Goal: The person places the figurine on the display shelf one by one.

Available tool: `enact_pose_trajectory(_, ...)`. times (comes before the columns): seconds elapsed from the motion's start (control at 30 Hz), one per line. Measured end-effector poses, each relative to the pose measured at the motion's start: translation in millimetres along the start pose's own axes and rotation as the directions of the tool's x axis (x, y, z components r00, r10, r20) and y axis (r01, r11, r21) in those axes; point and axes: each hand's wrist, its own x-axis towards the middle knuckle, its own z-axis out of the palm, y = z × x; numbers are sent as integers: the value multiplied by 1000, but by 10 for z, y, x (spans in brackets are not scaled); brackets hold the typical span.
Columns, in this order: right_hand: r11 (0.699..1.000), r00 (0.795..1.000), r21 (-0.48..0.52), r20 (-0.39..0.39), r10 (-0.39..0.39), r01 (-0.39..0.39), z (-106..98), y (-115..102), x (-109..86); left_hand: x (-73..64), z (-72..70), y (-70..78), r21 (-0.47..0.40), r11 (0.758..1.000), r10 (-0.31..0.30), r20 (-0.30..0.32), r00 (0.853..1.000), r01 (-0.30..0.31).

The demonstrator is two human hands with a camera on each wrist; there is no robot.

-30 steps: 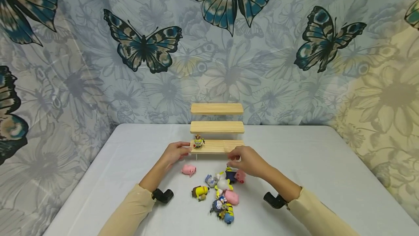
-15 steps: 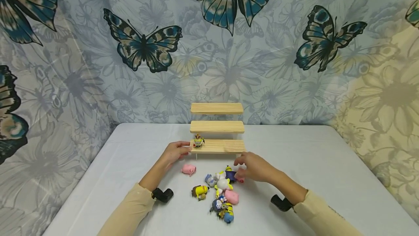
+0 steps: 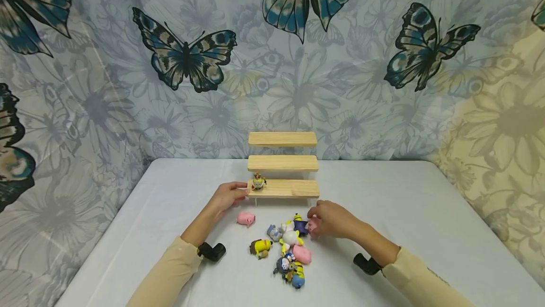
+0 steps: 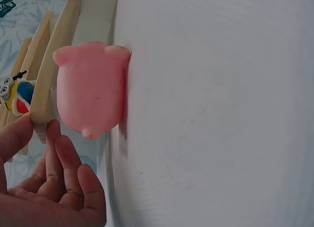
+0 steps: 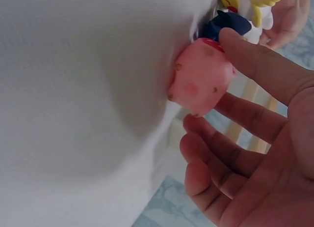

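Note:
My left hand (image 3: 229, 197) pinches the left end of the lowest board of a three-step wooden display shelf (image 3: 294, 188), thumb above and index finger below in the left wrist view. A minion figure with a crown (image 3: 258, 182) stands on that board's left end. Beside this hand, a pink pig figure (image 4: 91, 89) sits on the table. My right hand (image 3: 334, 219) holds another pink pig figure (image 5: 203, 77) between thumb and index finger, at the right of the toy cluster. Its other fingers are loosely bent below the pig in the right wrist view.
Several figures lie close together on the white table (image 3: 170, 193): a minion in dark blue (image 3: 300, 226), a white and yellow figure (image 3: 291, 238), a third pink pig (image 3: 302, 254) and a blue-and-yellow minion (image 3: 298, 276). A brown-and-yellow figure (image 3: 260, 247) lies apart, left.
My right hand has moved from the shelf's front right corner rightward and down to the pink pig, and its thumb and index finger have closed round it. The left hand stays at the shelf.

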Motion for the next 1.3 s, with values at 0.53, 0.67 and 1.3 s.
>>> enact_pose_trajectory(0.53,997,997,-63,63,47,-43,-27,-16,-25,15,-5,-21,-6,1000,8,11,1000,-8)
enact_pose_trajectory(0.67,997,995,-53,73,62,-59,-31,-4,-40,15,-9,-21,-2,1000,-2,6,1000,2)
enact_pose_trajectory(1.3,996,999,84,46,23,-27,-167,120,-93,30,-21,-3,-9,1000,10,17,1000,-10)
